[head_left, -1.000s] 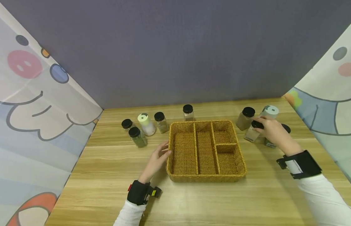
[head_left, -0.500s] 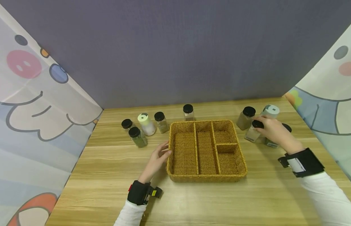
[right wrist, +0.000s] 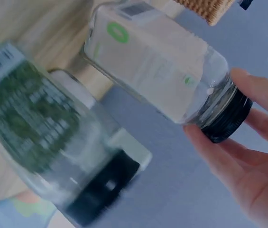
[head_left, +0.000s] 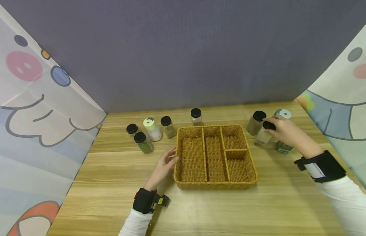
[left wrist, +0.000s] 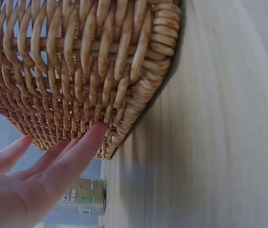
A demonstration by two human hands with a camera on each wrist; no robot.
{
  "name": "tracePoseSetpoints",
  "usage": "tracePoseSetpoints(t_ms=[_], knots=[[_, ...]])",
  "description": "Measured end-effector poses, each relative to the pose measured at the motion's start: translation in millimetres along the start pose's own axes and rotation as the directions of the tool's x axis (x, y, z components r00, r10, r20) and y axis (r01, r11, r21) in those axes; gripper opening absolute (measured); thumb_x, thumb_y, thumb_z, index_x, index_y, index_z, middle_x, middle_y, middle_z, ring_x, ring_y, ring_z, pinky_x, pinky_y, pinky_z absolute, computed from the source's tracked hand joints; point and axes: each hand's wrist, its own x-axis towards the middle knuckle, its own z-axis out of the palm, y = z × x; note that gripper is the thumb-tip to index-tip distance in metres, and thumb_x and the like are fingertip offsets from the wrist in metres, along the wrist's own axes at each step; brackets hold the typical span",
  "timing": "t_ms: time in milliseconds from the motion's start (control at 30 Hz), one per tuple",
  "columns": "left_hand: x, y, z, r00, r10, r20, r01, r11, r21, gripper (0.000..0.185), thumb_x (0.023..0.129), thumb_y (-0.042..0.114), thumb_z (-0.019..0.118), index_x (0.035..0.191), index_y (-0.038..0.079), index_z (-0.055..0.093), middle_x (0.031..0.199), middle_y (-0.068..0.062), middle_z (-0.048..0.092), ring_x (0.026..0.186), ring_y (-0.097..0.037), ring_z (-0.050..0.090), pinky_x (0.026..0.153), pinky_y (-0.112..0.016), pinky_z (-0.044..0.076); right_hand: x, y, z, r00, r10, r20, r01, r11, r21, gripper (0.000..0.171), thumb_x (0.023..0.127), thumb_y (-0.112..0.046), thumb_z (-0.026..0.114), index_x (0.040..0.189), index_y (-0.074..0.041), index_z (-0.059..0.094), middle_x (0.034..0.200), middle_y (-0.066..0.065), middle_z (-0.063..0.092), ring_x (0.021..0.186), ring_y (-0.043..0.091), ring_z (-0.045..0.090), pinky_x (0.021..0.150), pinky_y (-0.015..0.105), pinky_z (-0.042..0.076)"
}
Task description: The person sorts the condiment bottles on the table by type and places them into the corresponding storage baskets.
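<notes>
Right hand (head_left: 284, 132) pinches black cap of white-powder jar (head_left: 263, 136), near bench's far right edge beside basket (head_left: 215, 185). Left hand (head_left: 163, 167), fingers straight, steadies basket's left wall. Step: pickup; next likely lift clear of neighbouring jars.

Right hand (right wrist: 247, 156) pinching the black cap of a clear jar (right wrist: 157, 71) of pale powder, thumb and fingers curled round the cap. Beside that jar, blurred, a second jar (right wrist: 43, 142) of green herbs. Beyond the pale jar, a basket corner (right wrist: 209, 9) and wooden bench (right wrist: 24, 23).
</notes>
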Motion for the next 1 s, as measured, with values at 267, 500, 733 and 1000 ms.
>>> tracePoseSetpoints(t_ms=[267,500,733,1000], knots=[[0.2,0.4,-0.3,1.000,-0.005,0.001,0.005,1.000,-0.002,0.053,0.089,0.022,0.053,0.135,0.005,0.033,0.128,-0.023,0.040,0.114,-0.037,0.043,0.083,-0.038,0.047,8,-6,-16,0.997,-0.073,-0.008,0.072,0.997,-0.022,0.040,0.074,0.000,0.067,0.110,0.012,0.053,0.096,0.031,0.051,0.081,0.039,0.053,0.061,0.046,0.048],[0.4,1.5,-0.4,1.000,-0.021,0.000,0.021,0.999,-0.026,0.053,0.088,0.023,0.054,0.134,0.008,0.034,0.128,-0.021,0.041,0.115,-0.034,0.043,0.087,-0.039,0.045,14,-9,-21,0.978,-0.185,-0.094,0.183,0.983,-0.032,0.040,0.066,0.005,0.071,0.103,0.013,0.055,0.090,0.028,0.054,0.076,0.039,0.055,0.060,0.046,0.048],[-0.1,2.8,-0.2,1.000,-0.014,0.008,0.014,1.000,-0.024,0.053,0.089,0.021,0.052,0.135,0.004,0.031,0.129,-0.023,0.039,0.115,-0.036,0.042,0.086,-0.038,0.046,19,-17,-30,0.969,-0.211,-0.132,0.208,0.977,-0.035,0.042,0.065,0.007,0.072,0.104,0.011,0.056,0.091,0.026,0.053,0.075,0.036,0.055,0.057,0.043,0.048],[-0.2,4.1,0.0,0.999,-0.037,0.004,0.037,0.999,-0.035,0.054,0.089,0.020,0.053,0.135,0.005,0.031,0.130,-0.023,0.038,0.116,-0.036,0.041,0.086,-0.038,0.045,25,-28,-40,0.971,-0.213,-0.110,0.211,0.977,-0.029,0.041,0.068,0.003,0.070,0.106,0.010,0.056,0.097,0.027,0.053,0.078,0.036,0.055,0.060,0.044,0.048]])
